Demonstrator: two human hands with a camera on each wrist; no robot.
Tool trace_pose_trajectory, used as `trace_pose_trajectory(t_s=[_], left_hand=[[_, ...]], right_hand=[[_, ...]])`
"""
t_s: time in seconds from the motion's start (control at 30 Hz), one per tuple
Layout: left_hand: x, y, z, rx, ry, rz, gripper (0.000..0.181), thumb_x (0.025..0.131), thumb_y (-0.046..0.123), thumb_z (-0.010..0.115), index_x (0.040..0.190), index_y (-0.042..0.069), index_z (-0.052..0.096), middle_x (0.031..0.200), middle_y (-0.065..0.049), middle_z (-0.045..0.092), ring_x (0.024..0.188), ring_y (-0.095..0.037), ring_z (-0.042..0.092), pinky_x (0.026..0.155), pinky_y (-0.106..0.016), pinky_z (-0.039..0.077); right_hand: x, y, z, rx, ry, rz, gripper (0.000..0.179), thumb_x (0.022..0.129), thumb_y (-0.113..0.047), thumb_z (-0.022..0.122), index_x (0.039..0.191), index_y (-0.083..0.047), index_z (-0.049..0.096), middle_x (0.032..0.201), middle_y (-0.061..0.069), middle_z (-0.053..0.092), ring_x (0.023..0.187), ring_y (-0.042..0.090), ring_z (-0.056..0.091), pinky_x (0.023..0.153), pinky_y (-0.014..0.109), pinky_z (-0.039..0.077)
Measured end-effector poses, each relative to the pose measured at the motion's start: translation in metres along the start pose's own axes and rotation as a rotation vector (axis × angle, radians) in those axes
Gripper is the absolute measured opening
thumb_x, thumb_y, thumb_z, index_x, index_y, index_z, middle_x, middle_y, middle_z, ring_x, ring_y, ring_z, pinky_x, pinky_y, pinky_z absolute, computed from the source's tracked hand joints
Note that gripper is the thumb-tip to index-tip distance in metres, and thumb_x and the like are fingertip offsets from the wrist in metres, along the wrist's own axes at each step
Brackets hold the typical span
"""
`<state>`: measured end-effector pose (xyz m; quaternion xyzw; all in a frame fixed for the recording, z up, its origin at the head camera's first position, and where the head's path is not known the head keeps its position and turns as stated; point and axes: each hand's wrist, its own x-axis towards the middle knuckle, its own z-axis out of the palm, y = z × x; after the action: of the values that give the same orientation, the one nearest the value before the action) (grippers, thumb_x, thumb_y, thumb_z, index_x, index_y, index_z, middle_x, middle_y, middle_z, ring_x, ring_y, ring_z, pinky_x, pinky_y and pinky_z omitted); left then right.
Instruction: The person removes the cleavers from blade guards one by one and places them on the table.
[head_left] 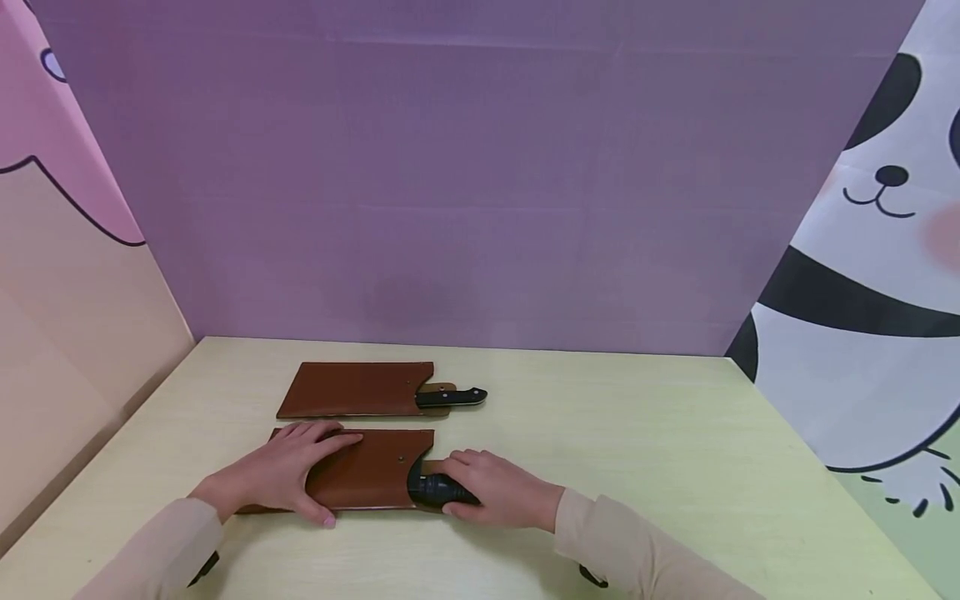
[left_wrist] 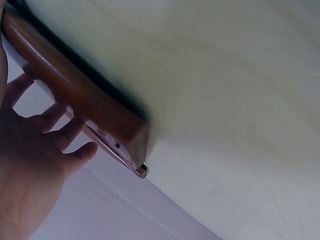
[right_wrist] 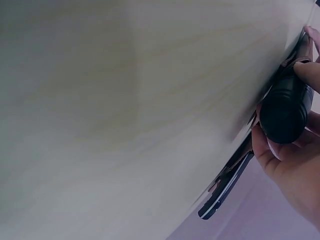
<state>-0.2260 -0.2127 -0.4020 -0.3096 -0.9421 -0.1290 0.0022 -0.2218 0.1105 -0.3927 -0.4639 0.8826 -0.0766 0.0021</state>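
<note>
A brown leather knife sheath (head_left: 367,475) lies flat on the table, and a black ribbed handle (head_left: 442,490) sticks out of its right end. My left hand (head_left: 288,467) rests spread across the sheath's left part, fingers towards the far edge and thumb by the near edge. In the left wrist view, its fingertips touch the sheath (left_wrist: 75,87). The right hand (head_left: 502,492) grips the black handle, thumb on the near side and fingers over the far side. The round butt of the handle (right_wrist: 285,115) shows between thumb and fingers in the right wrist view. Whatever the handle belongs to is hidden inside the sheath.
Just behind lies a second brown sheath (head_left: 352,390) with a black riveted knife handle (head_left: 453,397) at its right end. The pale wooden table (head_left: 660,450) extends to both sides. A purple backdrop (head_left: 480,183) stands at the rear, with a panda-printed panel (head_left: 862,292) on the right.
</note>
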Motion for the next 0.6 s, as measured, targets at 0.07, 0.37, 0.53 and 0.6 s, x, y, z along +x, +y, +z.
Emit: trace_pose_trajectory(t_s=[0.07,0.37,0.53,0.6], left_hand=[[0.0007,-0.0001,0.0001,0.01,0.006,0.003,0.101,0.055,0.077,0.064,0.138,0.023,0.041,0.134,-0.012,0.041,0.123,-0.035,0.038,0.095,-0.061,0.03],[0.0014,-0.001,0.0003,0.044,0.035,0.032,0.098,0.057,0.075,0.065,0.136,0.023,0.043,0.129,-0.008,0.044,0.119,-0.032,0.041,0.092,-0.058,0.035],[0.0016,-0.0022,0.0011,0.077,0.061,0.049,0.098,0.057,0.078,0.062,0.135,0.022,0.045,0.128,-0.008,0.045,0.119,-0.033,0.041,0.091,-0.058,0.037],[0.0015,-0.0026,0.0014,0.088,0.069,0.051,0.098,0.057,0.079,0.06,0.135,0.023,0.045,0.128,-0.008,0.045,0.119,-0.032,0.041,0.091,-0.058,0.037]], right_hand=[[-0.0001,0.0002,0.0006,0.029,-0.008,0.009,0.037,0.09,-0.034,0.056,0.12,-0.015,0.05,0.109,-0.002,0.056,0.094,0.007,0.051,0.082,0.02,0.045],[0.0005,0.0014,0.0027,0.115,-0.013,0.0,0.039,0.09,-0.029,0.056,0.125,-0.016,0.046,0.112,-0.002,0.052,0.097,0.007,0.048,0.083,0.02,0.044],[0.0002,0.0014,0.0037,0.119,-0.011,-0.011,0.037,0.091,-0.028,0.055,0.124,-0.014,0.045,0.111,0.0,0.05,0.097,0.008,0.047,0.083,0.019,0.044],[0.0001,0.0014,0.0045,0.115,-0.01,-0.015,0.037,0.091,-0.028,0.054,0.124,-0.013,0.044,0.111,0.0,0.05,0.097,0.008,0.046,0.083,0.018,0.044]])
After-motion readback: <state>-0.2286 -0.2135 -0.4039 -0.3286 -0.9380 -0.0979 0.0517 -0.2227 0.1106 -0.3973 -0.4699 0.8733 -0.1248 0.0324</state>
